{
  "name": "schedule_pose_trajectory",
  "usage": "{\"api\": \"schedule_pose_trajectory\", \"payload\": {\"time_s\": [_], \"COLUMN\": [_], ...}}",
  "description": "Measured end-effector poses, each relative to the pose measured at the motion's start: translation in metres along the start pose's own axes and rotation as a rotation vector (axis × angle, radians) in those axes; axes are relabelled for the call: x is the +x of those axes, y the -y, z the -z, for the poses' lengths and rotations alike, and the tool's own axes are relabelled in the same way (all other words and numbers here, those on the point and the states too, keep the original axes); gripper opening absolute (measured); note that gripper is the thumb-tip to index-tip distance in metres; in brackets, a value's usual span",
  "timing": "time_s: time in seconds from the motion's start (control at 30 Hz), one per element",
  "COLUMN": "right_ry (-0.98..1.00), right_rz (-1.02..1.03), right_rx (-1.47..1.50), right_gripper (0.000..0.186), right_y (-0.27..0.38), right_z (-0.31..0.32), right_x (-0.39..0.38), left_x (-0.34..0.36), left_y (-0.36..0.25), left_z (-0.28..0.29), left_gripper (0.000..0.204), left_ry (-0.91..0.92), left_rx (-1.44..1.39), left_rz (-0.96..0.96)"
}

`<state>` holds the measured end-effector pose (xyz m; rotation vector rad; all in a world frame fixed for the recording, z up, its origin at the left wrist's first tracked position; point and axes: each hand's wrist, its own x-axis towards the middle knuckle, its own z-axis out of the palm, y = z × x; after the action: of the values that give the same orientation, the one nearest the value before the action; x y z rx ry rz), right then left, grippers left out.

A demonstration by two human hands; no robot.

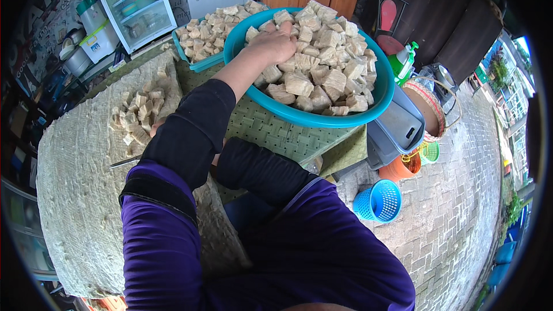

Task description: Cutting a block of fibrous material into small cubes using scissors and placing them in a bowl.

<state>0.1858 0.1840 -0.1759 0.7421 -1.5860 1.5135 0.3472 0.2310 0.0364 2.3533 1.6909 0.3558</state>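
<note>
My left hand reaches across my right forearm into a big teal basin heaped with pale, fibrous, roughly cube-shaped chunks. It rests on the heap near the left rim, fingers apart, their tips partly hidden among the chunks. My right hand is mostly covered by my left arm; only a bit of its fingers shows, beside a small pile of similar chunks on a rough, grey-beige surface. A thin knife blade juts from behind my left sleeve; whether my right hand holds it is hidden.
A second teal container of chunks stands left of the basin, on a green woven-pattern cover. To the right are grey plastic trays, a round basket, an orange pot and a blue basket on paving.
</note>
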Motion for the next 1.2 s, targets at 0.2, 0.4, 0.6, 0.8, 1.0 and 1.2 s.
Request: {"api": "schedule_pose_trajectory", "payload": {"time_s": [0.2, 0.4, 0.6, 0.8, 1.0, 1.2], "right_ry": [0.130, 0.087, 0.016, -0.047, -0.060, 0.264], "right_rz": [-0.112, -0.240, -0.379, -0.516, -0.636, -1.138], "right_rx": [-0.174, -0.341, -0.533, -0.747, -0.924, -1.092], "right_gripper": [0.029, 0.027, 0.025, 0.024, 0.022, 0.029], "right_y": [-0.003, 0.014, 0.045, 0.073, 0.105, 0.119], "right_z": [0.000, -0.017, -0.030, -0.045, -0.060, -0.062], "right_x": [0.024, 0.046, 0.041, 0.045, 0.051, 0.094], "left_x": [-0.021, -0.031, -0.044, -0.033, -0.055, -0.088], "left_y": [0.013, 0.026, 0.028, 0.040, 0.033, 0.084], "left_z": [0.016, 0.030, 0.042, 0.030, 0.036, 0.081], "left_gripper": [0.047, 0.065, 0.071, 0.070, 0.073, 0.063], "left_ry": [-0.059, -0.198, -0.235, -0.158, -0.357, -0.688], "left_rx": [-0.076, -0.030, -0.087, -0.098, -0.030, -0.052], "left_rz": [0.024, -0.067, -0.025, -0.047, -0.010, -0.194]}}
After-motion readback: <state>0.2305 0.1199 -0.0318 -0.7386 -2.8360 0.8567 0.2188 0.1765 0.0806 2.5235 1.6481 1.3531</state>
